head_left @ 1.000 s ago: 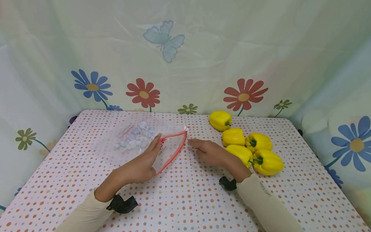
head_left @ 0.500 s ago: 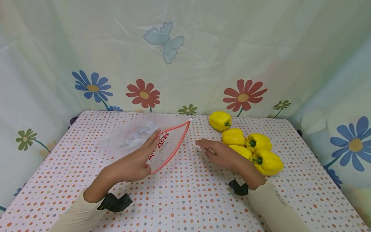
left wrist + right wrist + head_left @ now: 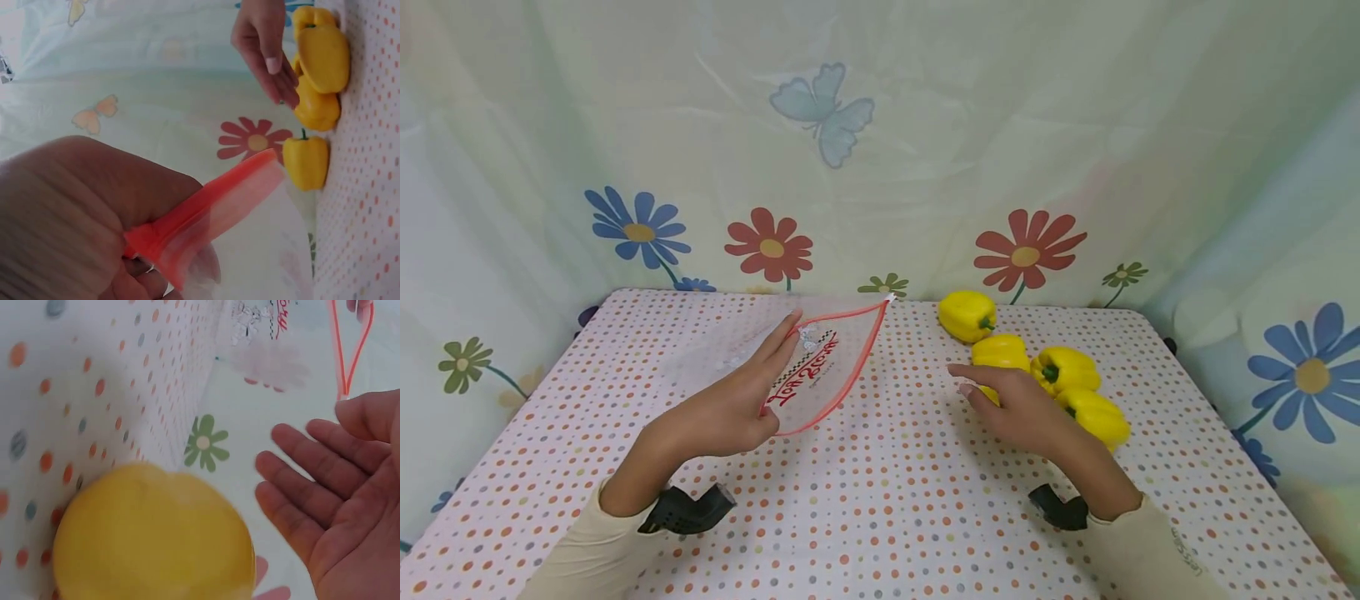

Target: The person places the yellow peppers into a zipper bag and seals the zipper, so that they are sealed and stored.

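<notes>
My left hand [image 3: 730, 412] holds a clear zipper bag [image 3: 842, 354] by its near edge, thumb and fingers pinching the red zip strip [image 3: 187, 215]. The bag's mouth gapes toward the right, and red lettering shows on its side. A white slider [image 3: 891, 297] sits at the far corner of the strip. To the right, my right hand [image 3: 1018, 408] hangs over the nearest yellow bell pepper [image 3: 153, 537], holding nothing, its fingers extended. In the head view that pepper is mostly hidden behind the hand. More yellow bell peppers [image 3: 1067, 371] lie just beyond it.
A dotted cloth [image 3: 880, 517] covers the table. One bell pepper [image 3: 967, 315] lies farthest back, near the table's rear edge. Behind stands a curtain [image 3: 925, 150] printed with flowers and a butterfly. Each wrist carries a black camera mount [image 3: 688, 510].
My left hand has lifted the bag's mouth and turned it so more lettering shows. My right hand has moved from the bag's opening rightward to the peppers.
</notes>
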The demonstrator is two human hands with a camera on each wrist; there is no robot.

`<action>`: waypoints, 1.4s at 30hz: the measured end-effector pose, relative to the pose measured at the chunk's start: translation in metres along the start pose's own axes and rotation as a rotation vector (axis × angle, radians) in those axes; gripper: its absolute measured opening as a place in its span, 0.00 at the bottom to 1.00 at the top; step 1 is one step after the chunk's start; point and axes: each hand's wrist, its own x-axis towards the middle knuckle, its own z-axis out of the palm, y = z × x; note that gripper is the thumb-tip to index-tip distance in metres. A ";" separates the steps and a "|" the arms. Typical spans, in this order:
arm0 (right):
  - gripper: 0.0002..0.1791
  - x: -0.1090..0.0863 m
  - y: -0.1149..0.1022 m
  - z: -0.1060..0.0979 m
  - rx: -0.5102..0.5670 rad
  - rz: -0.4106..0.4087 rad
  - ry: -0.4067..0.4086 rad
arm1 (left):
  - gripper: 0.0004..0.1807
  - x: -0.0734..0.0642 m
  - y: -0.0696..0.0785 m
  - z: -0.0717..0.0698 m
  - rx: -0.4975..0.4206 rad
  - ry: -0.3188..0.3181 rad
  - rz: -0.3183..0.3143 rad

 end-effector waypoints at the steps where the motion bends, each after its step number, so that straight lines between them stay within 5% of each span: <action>1: 0.20 -0.003 0.002 -0.002 0.001 -0.010 0.024 | 0.51 0.000 0.000 -0.001 0.002 0.007 0.002; 11: 0.20 -0.030 0.016 -0.011 -0.019 0.028 0.285 | 0.53 0.003 0.006 -0.008 -0.024 0.048 0.034; 17: 0.19 -0.046 0.025 -0.009 -0.021 0.044 0.362 | 0.53 0.003 0.006 -0.010 -0.039 0.051 0.049; 26: 0.26 -0.055 0.033 -0.002 0.029 0.142 0.313 | 0.54 0.004 -0.001 -0.009 -0.031 0.090 0.098; 33: 0.35 -0.053 0.037 0.003 0.046 0.275 0.196 | 0.56 0.006 -0.004 -0.008 -0.084 0.112 0.109; 42: 0.37 -0.052 0.037 0.004 0.053 0.303 0.157 | 0.57 0.006 -0.003 -0.009 -0.141 0.107 0.143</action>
